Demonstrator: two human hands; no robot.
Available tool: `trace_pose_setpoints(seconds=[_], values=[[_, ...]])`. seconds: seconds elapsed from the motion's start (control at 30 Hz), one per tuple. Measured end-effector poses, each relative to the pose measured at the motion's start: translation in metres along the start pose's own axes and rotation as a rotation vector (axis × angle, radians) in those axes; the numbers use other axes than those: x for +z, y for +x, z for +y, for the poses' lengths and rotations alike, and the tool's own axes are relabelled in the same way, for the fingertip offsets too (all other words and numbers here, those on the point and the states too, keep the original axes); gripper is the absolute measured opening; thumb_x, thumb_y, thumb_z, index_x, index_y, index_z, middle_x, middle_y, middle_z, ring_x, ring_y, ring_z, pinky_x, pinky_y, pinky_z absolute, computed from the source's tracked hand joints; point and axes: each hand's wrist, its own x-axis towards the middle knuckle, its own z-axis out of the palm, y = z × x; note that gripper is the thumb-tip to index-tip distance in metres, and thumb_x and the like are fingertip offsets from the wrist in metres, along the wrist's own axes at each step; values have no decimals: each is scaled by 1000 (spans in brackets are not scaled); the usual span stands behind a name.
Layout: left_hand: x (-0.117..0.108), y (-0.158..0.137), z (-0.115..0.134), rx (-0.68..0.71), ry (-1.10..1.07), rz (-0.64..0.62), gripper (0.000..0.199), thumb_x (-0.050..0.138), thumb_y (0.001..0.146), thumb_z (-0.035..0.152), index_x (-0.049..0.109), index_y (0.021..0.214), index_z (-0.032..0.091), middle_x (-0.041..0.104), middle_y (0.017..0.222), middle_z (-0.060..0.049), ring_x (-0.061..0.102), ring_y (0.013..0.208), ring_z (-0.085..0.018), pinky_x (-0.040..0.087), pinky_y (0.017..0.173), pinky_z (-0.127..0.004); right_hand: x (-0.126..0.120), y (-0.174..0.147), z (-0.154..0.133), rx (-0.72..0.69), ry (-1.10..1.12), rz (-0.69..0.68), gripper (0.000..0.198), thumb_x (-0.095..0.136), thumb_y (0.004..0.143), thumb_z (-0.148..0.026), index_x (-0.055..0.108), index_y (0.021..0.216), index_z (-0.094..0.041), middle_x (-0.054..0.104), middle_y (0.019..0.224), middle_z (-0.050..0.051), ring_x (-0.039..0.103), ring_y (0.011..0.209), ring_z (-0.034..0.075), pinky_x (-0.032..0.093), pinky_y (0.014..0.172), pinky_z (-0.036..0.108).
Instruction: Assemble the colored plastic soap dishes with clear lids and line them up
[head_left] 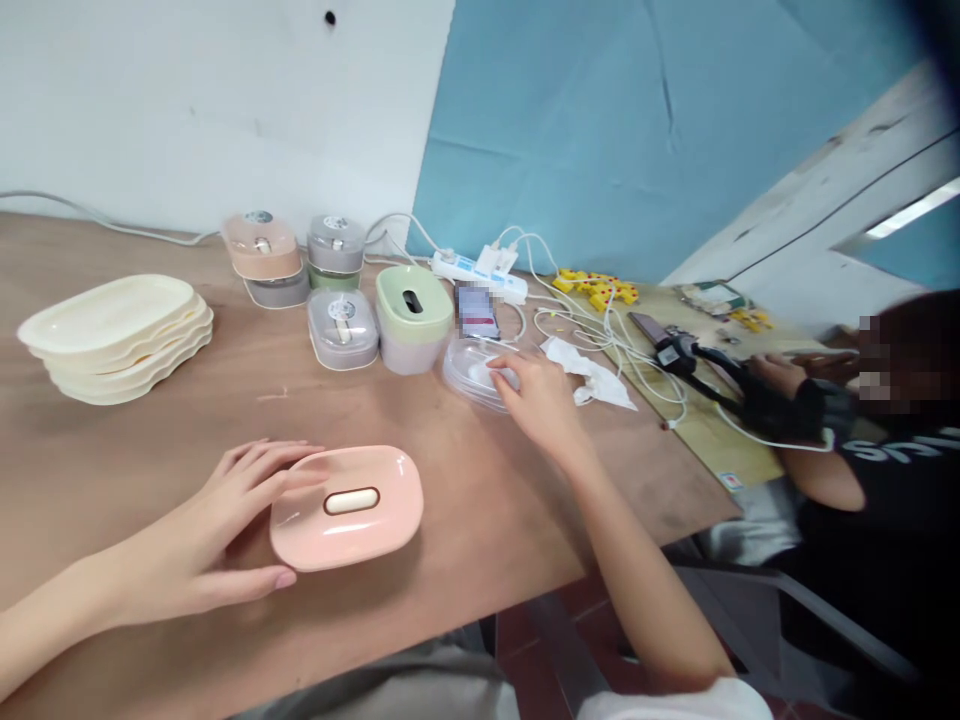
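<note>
A glossy pink oval box (307,535) with a cream oval piece in its top sits on the table in front of me. At its left end is my left hand (232,520), fingers stretched over the far-left edge and thumb along the near-left edge. My right hand (541,400) reaches out to the right, with thumb and index finger curled in at a stack of clear plastic lids (469,382). Part of the stack is hidden by that hand. Just behind stand a green-lidded box (415,340) and a grey box with a clear lid (343,335).
Cream trays (112,320) are stacked at left. Lidded boxes (262,245) stand two high near the wall. A phone (476,310), power strip (480,275), cables and white tissue (589,372) lie farther right. Another person (885,480) sits at the right.
</note>
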Motion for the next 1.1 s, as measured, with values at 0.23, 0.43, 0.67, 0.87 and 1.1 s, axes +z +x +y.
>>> trace_pose_setpoints(seconds=[0.23, 0.43, 0.67, 0.87, 1.1], values=[[-5, 2, 5, -1, -13, -20, 57, 57, 88, 40, 36, 140, 35, 37, 146, -8, 33, 132, -33, 35, 105, -49, -14, -11, -6, -48, 129, -130, 26, 57, 89, -34, 71, 101, -17, 75, 100, 10, 70, 81, 26, 49, 73, 36], [-6, 2, 6, 5, 10, -10, 56, 58, 87, 39, 37, 140, 35, 39, 146, -6, 35, 131, -32, 34, 106, -47, -7, -11, -2, -54, 181, -28, 15, 54, 79, -14, 67, 87, -19, 73, 88, 7, 68, 83, 26, 48, 70, 35], [-8, 4, 7, 3, -43, -28, 68, 59, 86, 37, 24, 144, 32, 40, 145, -9, 35, 134, -32, 32, 108, -49, -15, -12, -18, -96, 401, 369, 20, 65, 82, -24, 62, 102, -22, 62, 85, 1, 58, 67, 15, 49, 66, 31], [-5, 1, 6, -52, -90, 24, 79, 62, 83, 39, 17, 147, 30, 35, 149, -12, 33, 135, -36, 35, 107, -53, -34, -26, -70, -208, 1052, 175, 22, 66, 87, -24, 64, 108, -28, 64, 100, -1, 59, 66, 9, 51, 61, 26], [-1, -1, 5, -75, -120, 73, 90, 62, 83, 44, 5, 152, 30, 26, 155, -13, 33, 137, -37, 38, 108, -54, 10, -16, -106, -193, 1247, -599, 22, 62, 89, -28, 67, 108, -19, 71, 108, 5, 68, 98, 17, 55, 86, 33]])
